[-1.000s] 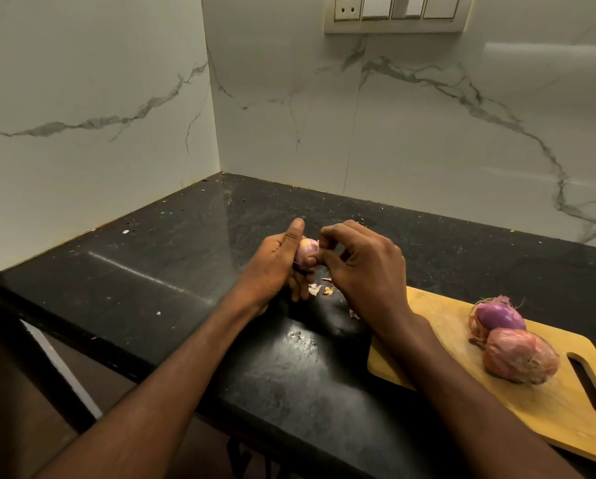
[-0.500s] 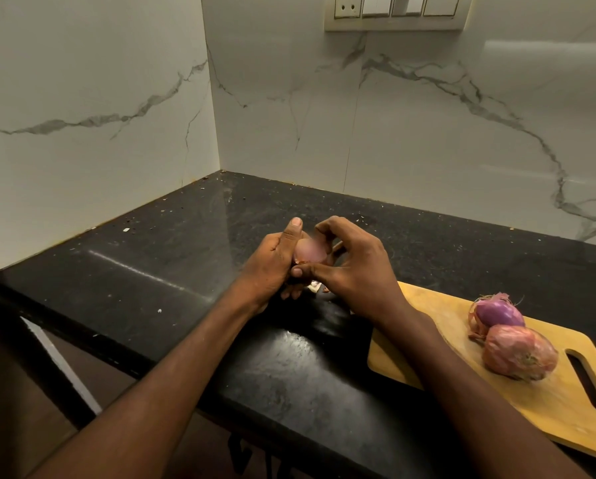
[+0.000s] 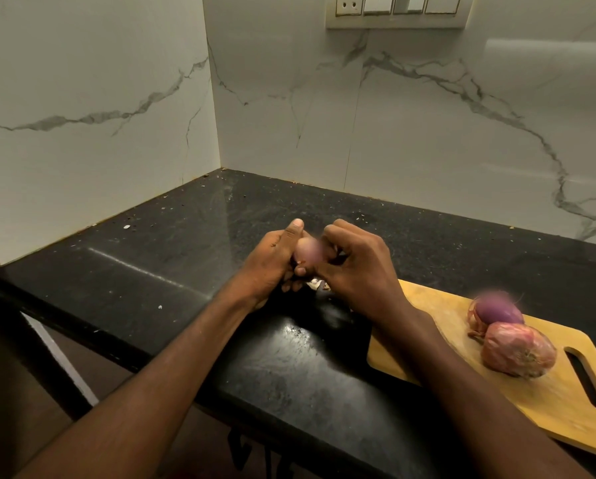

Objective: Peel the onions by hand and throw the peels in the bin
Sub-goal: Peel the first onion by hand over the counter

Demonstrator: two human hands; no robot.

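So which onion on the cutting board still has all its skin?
The nearer onion, pinkish and papery all over. The purple onion behind it is partly bare, skin hanging at its left.

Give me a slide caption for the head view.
Both hands peel an onion over the counter; two more wait on the board.

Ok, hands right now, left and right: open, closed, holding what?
Left hand: closed around the onion, thumb up along its side.
Right hand: fingers curled onto the same onion, pinching at it.
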